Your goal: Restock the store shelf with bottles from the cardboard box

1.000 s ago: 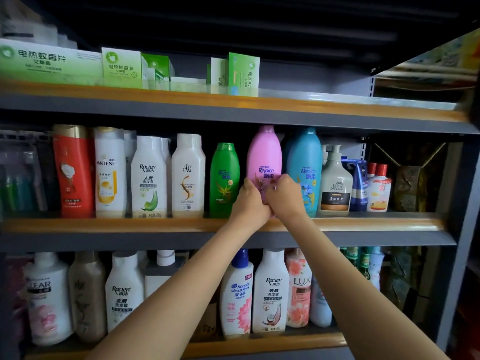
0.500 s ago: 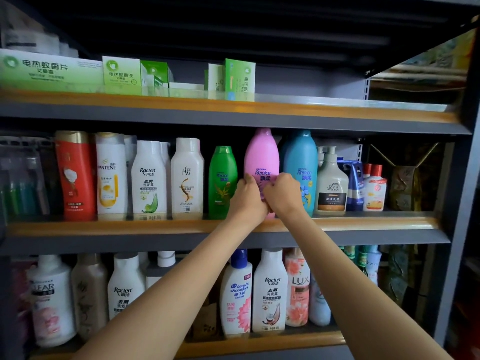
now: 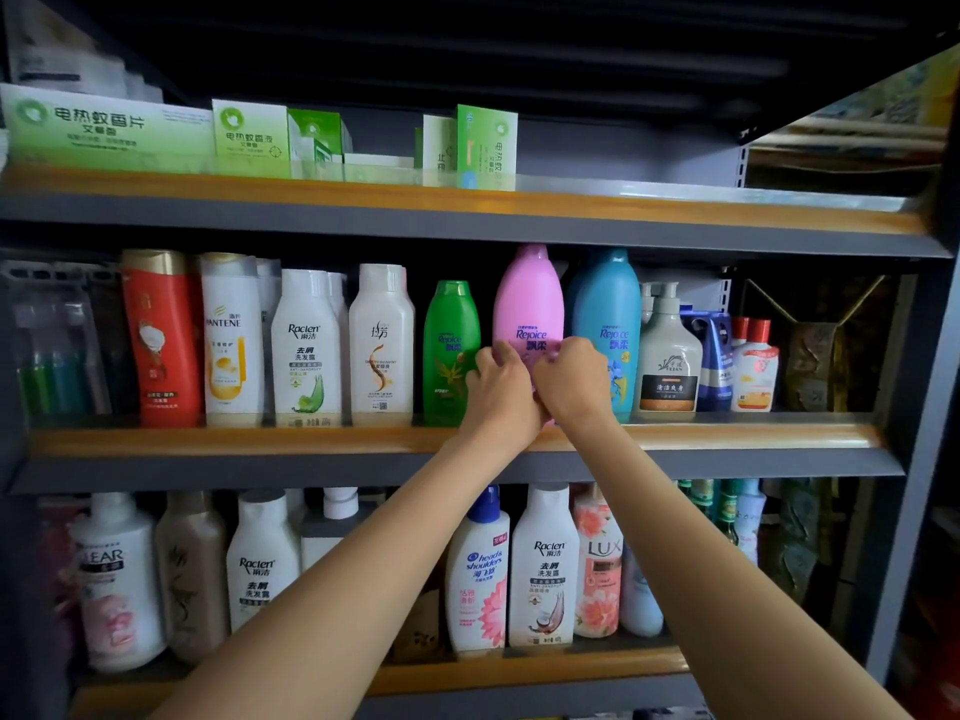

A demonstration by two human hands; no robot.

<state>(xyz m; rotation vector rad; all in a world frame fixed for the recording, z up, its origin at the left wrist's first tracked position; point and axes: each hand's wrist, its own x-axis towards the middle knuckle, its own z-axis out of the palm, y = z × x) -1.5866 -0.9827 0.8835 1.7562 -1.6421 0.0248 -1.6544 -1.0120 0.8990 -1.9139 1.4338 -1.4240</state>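
Note:
A tall pink Rejoice bottle [image 3: 529, 298] stands upright on the middle shelf [image 3: 208, 440], between a green Rejoice bottle [image 3: 448, 350] and a blue Rejoice bottle [image 3: 609, 314]. My left hand [image 3: 501, 394] grips the pink bottle's lower left side. On the lower right side my right hand [image 3: 574, 381] grips it too. Both hands cover the bottle's lower half. The cardboard box is out of view.
White, red and cream bottles fill the middle shelf to the left; a pump bottle [image 3: 669, 356] and small bottles stand to the right. Green cartons [image 3: 249, 135] sit on the top shelf. More shampoo bottles [image 3: 545, 569] line the bottom shelf beneath my forearms.
The hands and pink bottle stay in place on the middle shelf. The view has shifted slightly; my fingers have moved a little on the bottle's front.

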